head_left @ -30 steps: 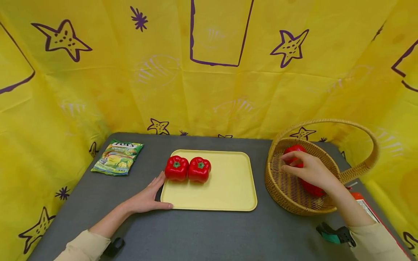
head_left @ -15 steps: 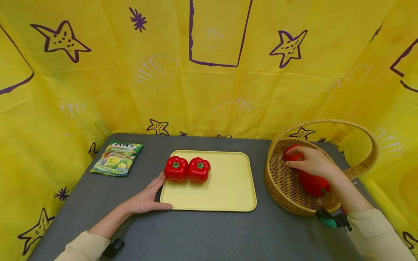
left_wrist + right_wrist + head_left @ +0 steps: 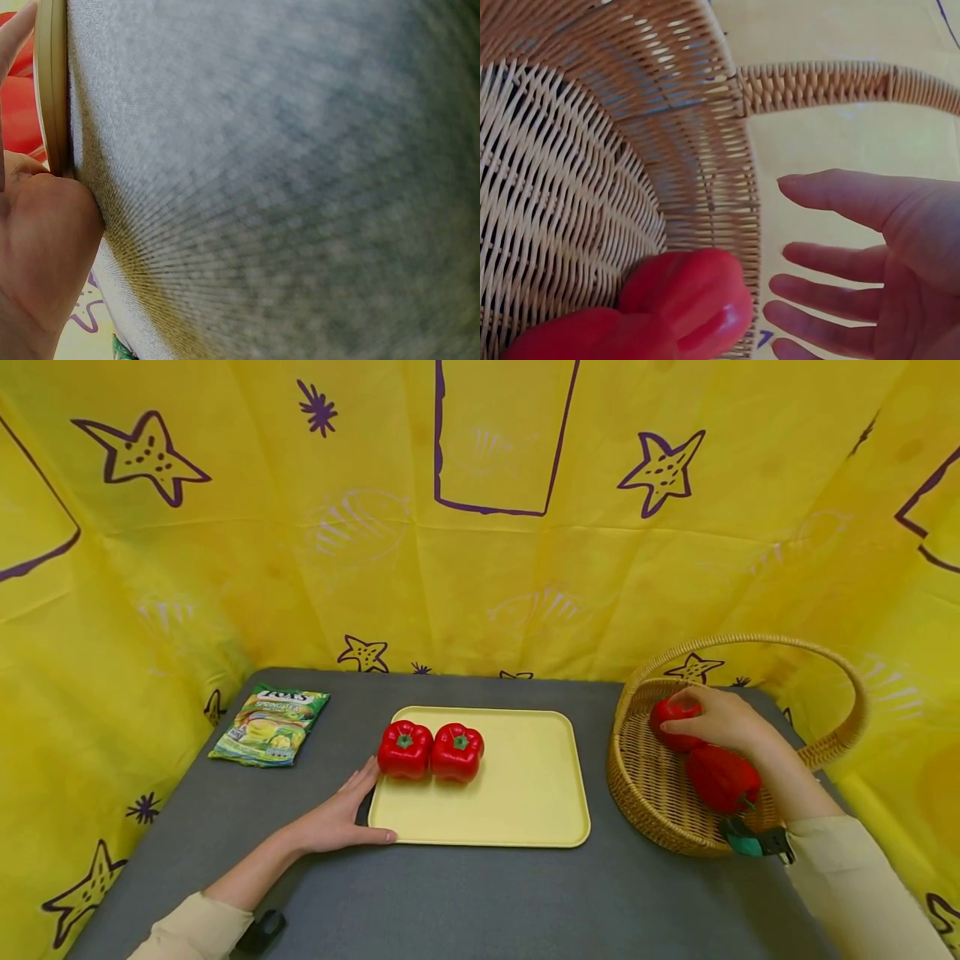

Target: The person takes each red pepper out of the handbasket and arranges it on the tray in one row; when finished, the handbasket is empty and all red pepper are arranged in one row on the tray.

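Observation:
Two red bell peppers, one left (image 3: 405,752) and one right (image 3: 457,754), sit side by side on a pale yellow tray (image 3: 517,793). My left hand (image 3: 341,814) rests with spread fingers at the tray's left end, its thumb at the front left corner. Two more red bell peppers, a rear one (image 3: 675,739) and a front one (image 3: 720,781), lie in a wicker basket (image 3: 648,785). Over the rear pepper hovers my right hand (image 3: 723,722). In the right wrist view its fingers (image 3: 825,300) are spread, with a gap between them and the pepper (image 3: 712,300).
A green Fox's candy bag (image 3: 272,725) lies at the back left of the dark grey table (image 3: 480,902). An arched handle (image 3: 757,639) rises over the basket. Yellow patterned cloth (image 3: 487,568) hangs behind and at both sides.
My right hand and forearm have shifted a little within the basket area, uncovering more of both peppers there. The left hand, tray and its peppers stay put.

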Demonstrator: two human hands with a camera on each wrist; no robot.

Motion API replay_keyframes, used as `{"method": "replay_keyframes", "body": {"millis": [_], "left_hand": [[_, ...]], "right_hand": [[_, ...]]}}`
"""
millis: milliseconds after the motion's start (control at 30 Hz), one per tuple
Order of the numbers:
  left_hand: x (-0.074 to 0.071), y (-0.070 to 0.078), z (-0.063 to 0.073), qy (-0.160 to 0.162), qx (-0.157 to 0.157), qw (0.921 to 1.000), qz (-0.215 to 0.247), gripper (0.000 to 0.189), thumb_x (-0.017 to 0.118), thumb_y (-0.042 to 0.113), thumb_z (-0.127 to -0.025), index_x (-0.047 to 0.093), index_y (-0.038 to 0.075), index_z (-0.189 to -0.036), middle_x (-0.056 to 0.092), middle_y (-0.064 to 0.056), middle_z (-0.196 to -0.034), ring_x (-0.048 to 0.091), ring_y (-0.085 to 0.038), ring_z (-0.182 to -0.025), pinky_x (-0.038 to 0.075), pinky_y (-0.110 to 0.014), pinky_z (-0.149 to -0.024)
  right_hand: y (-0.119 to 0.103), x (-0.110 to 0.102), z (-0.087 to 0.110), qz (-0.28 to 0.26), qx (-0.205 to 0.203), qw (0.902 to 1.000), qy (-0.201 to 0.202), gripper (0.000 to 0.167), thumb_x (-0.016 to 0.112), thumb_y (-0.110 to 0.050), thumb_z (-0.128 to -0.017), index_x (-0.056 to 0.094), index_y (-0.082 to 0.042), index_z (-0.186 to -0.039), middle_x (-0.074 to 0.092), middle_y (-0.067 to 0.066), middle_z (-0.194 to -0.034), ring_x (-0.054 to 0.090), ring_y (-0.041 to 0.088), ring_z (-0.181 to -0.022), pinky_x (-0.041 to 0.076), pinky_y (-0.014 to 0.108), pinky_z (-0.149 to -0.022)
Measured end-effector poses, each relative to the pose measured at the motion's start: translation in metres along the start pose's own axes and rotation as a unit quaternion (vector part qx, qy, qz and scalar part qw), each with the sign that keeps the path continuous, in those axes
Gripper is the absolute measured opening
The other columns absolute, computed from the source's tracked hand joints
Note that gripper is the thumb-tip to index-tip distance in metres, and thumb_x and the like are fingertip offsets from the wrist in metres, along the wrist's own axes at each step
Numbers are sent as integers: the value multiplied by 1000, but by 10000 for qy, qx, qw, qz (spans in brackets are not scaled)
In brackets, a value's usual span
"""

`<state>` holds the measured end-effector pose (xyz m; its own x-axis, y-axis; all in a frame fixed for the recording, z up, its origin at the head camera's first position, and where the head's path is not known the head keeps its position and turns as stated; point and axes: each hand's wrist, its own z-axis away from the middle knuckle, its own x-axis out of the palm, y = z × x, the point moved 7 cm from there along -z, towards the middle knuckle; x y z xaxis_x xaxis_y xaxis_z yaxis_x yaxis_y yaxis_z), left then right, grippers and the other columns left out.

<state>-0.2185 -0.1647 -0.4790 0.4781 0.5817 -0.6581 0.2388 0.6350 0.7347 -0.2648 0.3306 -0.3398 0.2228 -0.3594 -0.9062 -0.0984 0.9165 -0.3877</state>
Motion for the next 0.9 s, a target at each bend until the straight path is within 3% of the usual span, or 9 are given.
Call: {"method": "replay_keyframes", "body": {"millis": [400,900], "left_hand": [[1,-2,-1,1,33,10000,19,114,77,47,-80,5,4,-156,-2,-21,-161,-1,-46,-145,6,-64,-112],[1,-2,-1,-13,-41,10000,-2,114,76,48,-80,4,4,-156,-3,-21,-161,-1,-46,-145,7,-65,-111]], "right_hand": [[14,-1,-11,172,311,9992,186,67,68,-37,-89,47,9,-133,49,38,-128,44,58,-115,38,68,-89],[33,7,-28,196,681,9975,-24,84,70,-36,-87,32,15,-141,40,42,-132,38,59,-118,36,69,-90]]}}
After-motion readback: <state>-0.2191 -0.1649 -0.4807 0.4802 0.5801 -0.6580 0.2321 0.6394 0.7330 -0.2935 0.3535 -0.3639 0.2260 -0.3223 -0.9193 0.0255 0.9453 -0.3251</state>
